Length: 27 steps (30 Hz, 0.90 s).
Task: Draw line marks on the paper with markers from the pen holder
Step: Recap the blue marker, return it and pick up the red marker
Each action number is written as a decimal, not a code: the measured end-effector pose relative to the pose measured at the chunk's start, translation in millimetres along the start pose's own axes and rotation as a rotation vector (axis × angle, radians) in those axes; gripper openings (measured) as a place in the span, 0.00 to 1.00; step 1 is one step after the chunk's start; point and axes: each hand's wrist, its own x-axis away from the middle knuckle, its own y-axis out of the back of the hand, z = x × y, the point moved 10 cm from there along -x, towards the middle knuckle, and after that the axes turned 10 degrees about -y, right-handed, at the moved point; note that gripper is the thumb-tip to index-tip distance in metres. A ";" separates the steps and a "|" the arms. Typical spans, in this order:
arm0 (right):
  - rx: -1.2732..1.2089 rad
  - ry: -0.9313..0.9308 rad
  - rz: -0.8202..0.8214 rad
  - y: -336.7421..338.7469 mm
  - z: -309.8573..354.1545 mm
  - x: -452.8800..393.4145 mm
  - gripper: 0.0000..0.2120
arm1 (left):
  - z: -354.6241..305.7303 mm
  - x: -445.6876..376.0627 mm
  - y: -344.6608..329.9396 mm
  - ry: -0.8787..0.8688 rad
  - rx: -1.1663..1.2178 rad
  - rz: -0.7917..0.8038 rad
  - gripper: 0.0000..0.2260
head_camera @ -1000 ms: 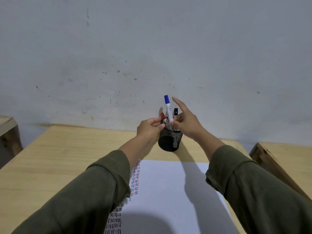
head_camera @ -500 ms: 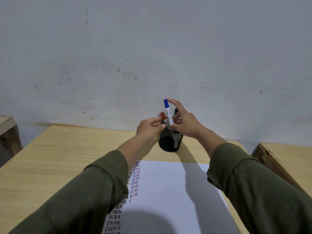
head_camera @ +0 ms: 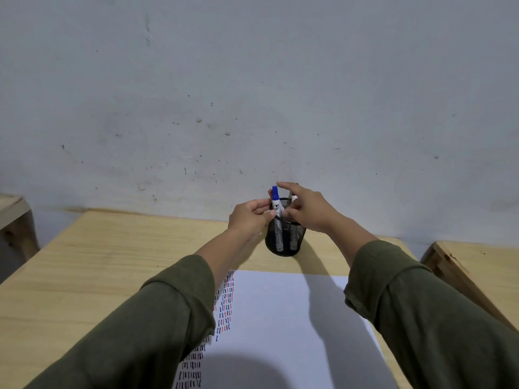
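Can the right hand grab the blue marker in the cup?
Probably yes. The right hand is right beside the blue marker, which sticks up out of the pen holder, nothing between.

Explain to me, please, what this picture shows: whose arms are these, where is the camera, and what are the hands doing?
There is no machine here. The camera sits on a person's head, looking forward and down at that person's own arms. On the wooden table lies white paper with short coloured marks along its left side. Behind it stands a black mesh pen holder. The left hand pinches a blue-capped marker standing in the holder. The right hand hovers over the holder, fingers loose; whether it touches another marker is unclear.
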 end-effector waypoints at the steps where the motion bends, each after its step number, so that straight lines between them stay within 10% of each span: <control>1: -0.011 0.004 -0.007 1.1 0.3 0.2 0.31 | -0.1 0.1 0.4 -0.001 -0.006 -0.003 0.18; 27: 0.027 0.033 -0.116 17.4 16.8 -4.8 0.16 | -5.1 4.6 -0.9 0.025 0.014 -0.006 0.16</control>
